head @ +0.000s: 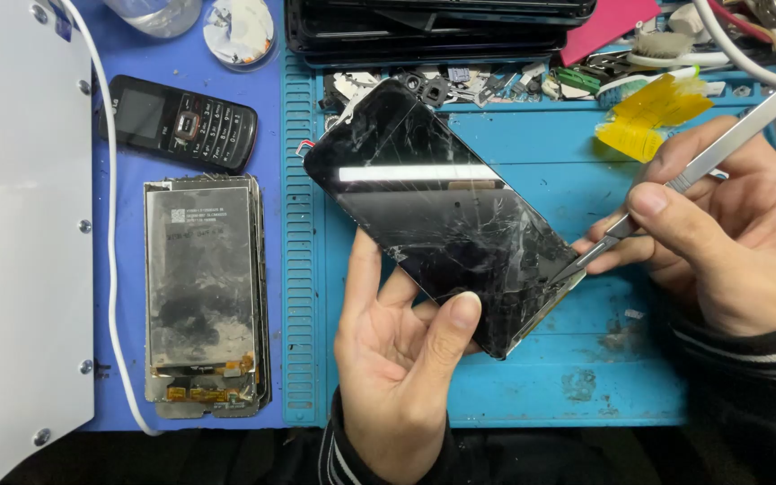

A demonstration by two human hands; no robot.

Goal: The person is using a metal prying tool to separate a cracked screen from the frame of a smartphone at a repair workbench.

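The left hand [401, 359] grips a cracked black phone screen [442, 216] from beneath, thumb pressed on the glass near its lower edge, holding it tilted above the blue work mat [514, 395]. The right hand [729, 233] pinches a metal scalpel [675, 184], fingers closed tight around its handle, the blade tip touching the screen's right edge. To the left lie a stripped display panel [201, 296] and a small black keypad phone [177, 121]; yellow tape [653, 112] sits near the mat's far side.
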